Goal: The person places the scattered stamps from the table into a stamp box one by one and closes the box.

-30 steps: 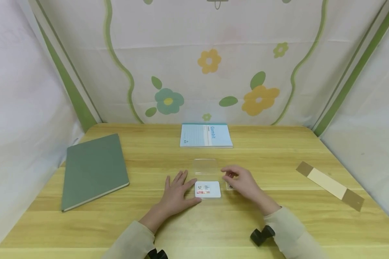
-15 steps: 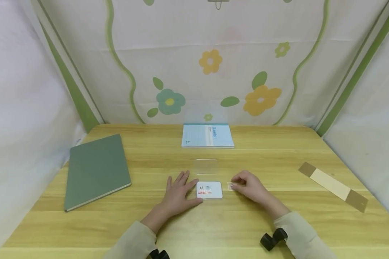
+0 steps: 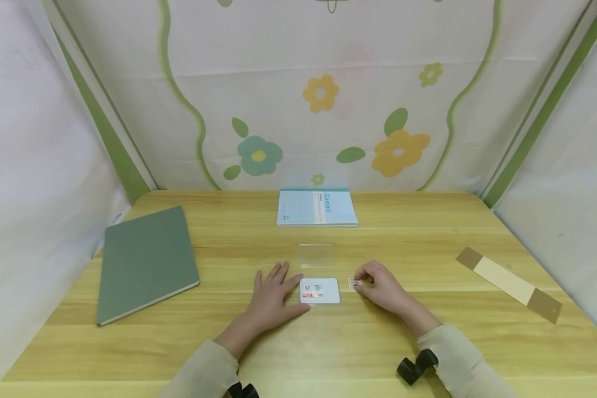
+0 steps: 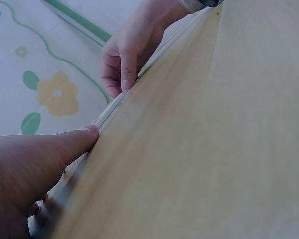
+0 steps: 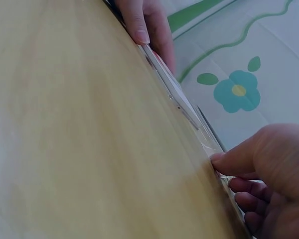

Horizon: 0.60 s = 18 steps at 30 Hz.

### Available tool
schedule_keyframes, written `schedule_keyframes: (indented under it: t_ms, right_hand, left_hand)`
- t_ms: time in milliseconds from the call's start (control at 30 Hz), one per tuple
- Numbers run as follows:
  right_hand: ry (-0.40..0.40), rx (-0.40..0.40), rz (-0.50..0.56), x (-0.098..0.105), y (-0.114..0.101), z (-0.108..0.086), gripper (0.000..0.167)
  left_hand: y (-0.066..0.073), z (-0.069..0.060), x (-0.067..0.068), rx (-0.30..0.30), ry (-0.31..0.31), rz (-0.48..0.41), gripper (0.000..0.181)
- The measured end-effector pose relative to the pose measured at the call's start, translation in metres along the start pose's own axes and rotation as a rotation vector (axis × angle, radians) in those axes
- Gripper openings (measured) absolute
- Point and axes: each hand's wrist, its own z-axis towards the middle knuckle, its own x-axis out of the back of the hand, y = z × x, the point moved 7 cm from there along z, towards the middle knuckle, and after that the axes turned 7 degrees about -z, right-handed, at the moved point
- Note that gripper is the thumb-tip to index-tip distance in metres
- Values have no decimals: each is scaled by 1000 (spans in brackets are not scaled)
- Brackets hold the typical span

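Note:
My left hand (image 3: 270, 301) lies spread on the table, with straight thumb and index finger at the left corners of a white rounded card (image 3: 320, 291). The card bears a logo and a small coloured print. To its right, my right hand (image 3: 385, 290) pinches the near-right part of a small square (image 3: 353, 284) with a pale border and dark print. Fingertips cover part of that square. In the right wrist view, the white card (image 5: 174, 92) is seen edge-on, and the right thumb and index finger (image 5: 239, 159) meet at a clear, thin edge.
Behind the card lies a clear plastic cover (image 3: 315, 255). Farther back is a light blue notebook (image 3: 317, 208). A green hardcover book (image 3: 148, 265) lies at the left, and a beige-and-brown strip (image 3: 507, 283) at the right. A floral curtain (image 3: 323, 127) stands behind the table.
My right hand has moved a little to the right, and its thumb and index finger have come together on the small square. The left hand stays beside the card.

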Motion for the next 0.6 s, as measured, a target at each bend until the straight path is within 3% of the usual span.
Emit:
schedule_keyframes:
  t_ms: [367,600]
  right_hand:
    - [-9,-11,54,0,1,1,20]
    - [31,-19,62,3,0,4,9]
  left_hand:
    - [0,0,0,-3,-5,0,68]
    - [0,0,1,7,-15,-7,68]
